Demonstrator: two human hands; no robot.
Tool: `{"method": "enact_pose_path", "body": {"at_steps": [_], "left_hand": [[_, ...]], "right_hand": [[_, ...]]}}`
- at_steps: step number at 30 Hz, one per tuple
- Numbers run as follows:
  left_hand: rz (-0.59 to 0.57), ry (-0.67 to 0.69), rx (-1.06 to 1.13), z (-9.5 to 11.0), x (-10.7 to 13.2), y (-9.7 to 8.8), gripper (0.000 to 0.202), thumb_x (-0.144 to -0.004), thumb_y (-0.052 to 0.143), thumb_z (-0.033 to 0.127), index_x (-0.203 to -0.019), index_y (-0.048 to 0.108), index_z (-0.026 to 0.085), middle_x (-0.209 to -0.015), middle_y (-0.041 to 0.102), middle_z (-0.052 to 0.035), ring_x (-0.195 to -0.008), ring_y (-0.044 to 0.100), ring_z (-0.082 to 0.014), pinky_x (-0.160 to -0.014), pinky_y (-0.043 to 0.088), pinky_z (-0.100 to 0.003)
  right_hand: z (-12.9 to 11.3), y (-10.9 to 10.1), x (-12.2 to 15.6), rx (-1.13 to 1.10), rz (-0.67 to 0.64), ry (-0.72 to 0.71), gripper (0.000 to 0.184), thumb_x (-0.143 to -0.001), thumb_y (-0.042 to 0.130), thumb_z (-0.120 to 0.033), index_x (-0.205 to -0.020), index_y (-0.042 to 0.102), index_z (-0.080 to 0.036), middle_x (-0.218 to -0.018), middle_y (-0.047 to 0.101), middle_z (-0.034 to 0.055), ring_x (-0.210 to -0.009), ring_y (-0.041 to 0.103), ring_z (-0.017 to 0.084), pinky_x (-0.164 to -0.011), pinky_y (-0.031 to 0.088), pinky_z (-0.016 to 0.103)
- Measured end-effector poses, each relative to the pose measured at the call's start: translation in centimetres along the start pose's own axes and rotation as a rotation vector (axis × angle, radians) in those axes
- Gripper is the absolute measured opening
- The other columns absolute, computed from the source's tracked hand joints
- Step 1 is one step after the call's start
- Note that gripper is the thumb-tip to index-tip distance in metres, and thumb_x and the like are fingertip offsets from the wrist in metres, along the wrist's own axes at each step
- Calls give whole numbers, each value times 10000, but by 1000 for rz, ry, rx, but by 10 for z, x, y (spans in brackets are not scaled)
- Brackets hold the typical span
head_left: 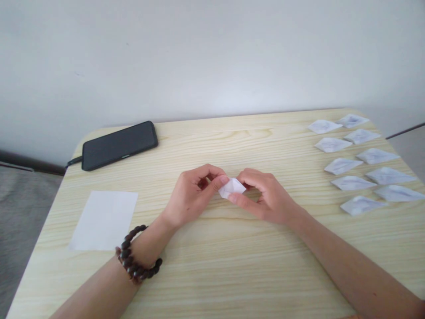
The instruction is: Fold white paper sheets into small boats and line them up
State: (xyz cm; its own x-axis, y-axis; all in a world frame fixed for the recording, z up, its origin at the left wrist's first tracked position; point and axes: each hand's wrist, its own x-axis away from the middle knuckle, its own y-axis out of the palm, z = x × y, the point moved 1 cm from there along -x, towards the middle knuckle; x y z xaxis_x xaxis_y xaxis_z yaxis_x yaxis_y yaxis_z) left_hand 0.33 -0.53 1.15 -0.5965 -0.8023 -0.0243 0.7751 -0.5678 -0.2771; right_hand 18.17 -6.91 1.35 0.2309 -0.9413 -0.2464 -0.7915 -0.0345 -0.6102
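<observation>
A small folded piece of white paper is held between both hands above the middle of the table. My left hand pinches its left end, the thumb on top. My right hand grips its right side, with the thumb along the near edge and the other fingers curled behind. The paper has pointed ends and visible crease lines; its underside is hidden. A dark beaded bracelet circles my left wrist.
Several folded white paper boats lie in two columns on the right of the wooden table. A flat white paper sheet rests at the left. Behind it lies a black phone with a cable attached. A wall stands behind the table.
</observation>
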Motion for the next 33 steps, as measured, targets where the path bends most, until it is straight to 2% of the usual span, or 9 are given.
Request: {"method": "enact_pose_path", "body": {"at_steps": [3, 7, 12, 18, 22, 28, 31, 33], "left_hand": [[42, -14, 39, -1, 0, 2, 222, -878, 619, 357, -834, 665, 145, -718, 638, -21, -636, 543, -121, -579, 423, -232], [48, -46, 73, 1, -1, 2, 230, -869, 629, 363, -819, 662, 140, -704, 652, -23, -624, 551, -116, -573, 427, -224], [-16, -43, 55, 2, -2, -4, 244, -847, 650, 374, -914, 688, 142, -809, 700, -49, -644, 579, -116, -554, 430, -212], [-111, -109, 34, 1, 0, -6, 241, -799, 689, 347, -904, 705, 130, -737, 701, -57, -626, 594, -138, -573, 457, -241], [-108, -127, 72, -1, 0, -5, 209, -796, 698, 329, -876, 711, 137, -736, 698, -49, -638, 597, -134, -580, 449, -234], [-129, -147, 31, 4, -2, -5, 230, -828, 656, 354, -830, 715, 132, -702, 688, -34, -611, 576, -123, -549, 420, -217], [-134, -86, -65, 10, -2, -5, 311, -880, 569, 366, -747, 703, 120, -648, 655, -26, -579, 530, -111, -520, 384, -210], [-131, -31, -132, 11, -2, -5, 315, -881, 563, 352, -715, 697, 119, -621, 628, -17, -570, 501, -104, -510, 361, -209]], "right_hand": [[0, 0, -2, 64, -10, -10, 376, -908, 568, -304, -584, 416, -189, -543, 436, -39, -526, 406, 89, -526, 291, 242], [1, -1, -4, 63, 8, -24, 403, -917, 556, -306, -563, 405, -187, -526, 423, -41, -502, 398, 79, -504, 277, 234], [5, -1, -1, -7, 38, 68, 378, -886, 603, -356, -585, 457, -181, -546, 466, -46, -488, 402, 64, -484, 294, 215], [7, -5, 0, -109, 8, 111, 351, -868, 626, -378, -606, 519, -172, -556, 502, -41, -495, 428, 65, -470, 310, 205], [6, -8, -1, -86, -54, 29, 254, -886, 584, -286, -662, 539, -175, -599, 516, -31, -543, 459, 78, -505, 332, 206], [5, -7, -1, -12, -16, -21, 265, -884, 545, -237, -636, 464, -193, -566, 465, -44, -513, 399, 84, -509, 300, 230], [5, -6, 0, 24, -39, -82, 303, -866, 542, -227, -599, 401, -202, -541, 425, -47, -536, 399, 97, -553, 318, 246], [5, -5, 1, 44, -42, -97, 273, -867, 544, -241, -624, 427, -200, -564, 454, -39, -559, 415, 105, -584, 341, 255]]}}
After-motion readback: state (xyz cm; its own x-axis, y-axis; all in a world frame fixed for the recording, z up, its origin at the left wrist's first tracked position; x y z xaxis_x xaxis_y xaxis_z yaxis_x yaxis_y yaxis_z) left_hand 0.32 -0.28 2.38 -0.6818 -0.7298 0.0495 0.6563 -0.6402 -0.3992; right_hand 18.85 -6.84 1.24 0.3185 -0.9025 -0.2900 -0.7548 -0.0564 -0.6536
